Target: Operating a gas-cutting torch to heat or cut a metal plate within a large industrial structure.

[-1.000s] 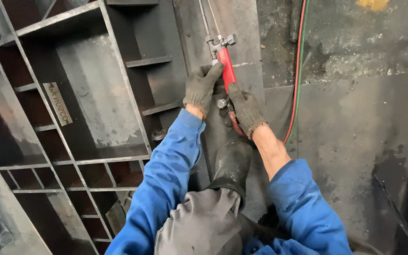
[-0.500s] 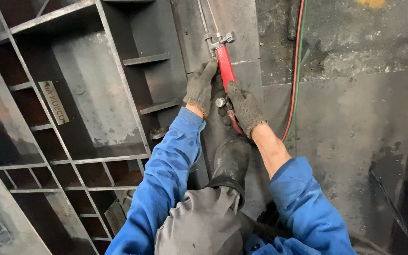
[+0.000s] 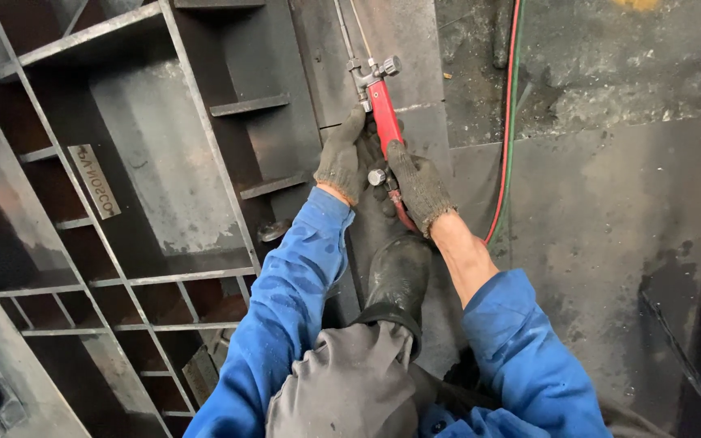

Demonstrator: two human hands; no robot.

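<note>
A red-handled cutting torch (image 3: 385, 122) sits at the top centre of the view, held in both gloved hands above a dark rubber boot (image 3: 397, 280). The left hand (image 3: 344, 158) has its grip wrapped around the left side of the red handle, fingers closed on it. The right hand (image 3: 417, 185) is closed on the lower end of the handle, just beside the left hand, with a small silver knob (image 3: 376, 176) showing between the 2 gloves. At the torch's upper end is a metal valve block with a round silver knob (image 3: 391, 65), and 2 thin metal tubes (image 3: 342, 28) run up from it out of view.

A red hose and a green hose (image 3: 511, 105) run side by side to the right of the torch, down the grimy steel plate (image 3: 610, 211), and curve in toward the right hand.

Left of the torch stands a dark steel frame (image 3: 123, 203) divided by thin ribs into many open compartments. Those that can be seen into hold nothing loose; one large compartment has a pale rectangular label (image 3: 95, 181) on its back plate. Short steel ledges (image 3: 249, 105) stick out of the frame's side nearest the torch.

Both sleeves are blue (image 3: 294, 300), and a grey trouser knee (image 3: 342, 389) lies below the boot.
</note>
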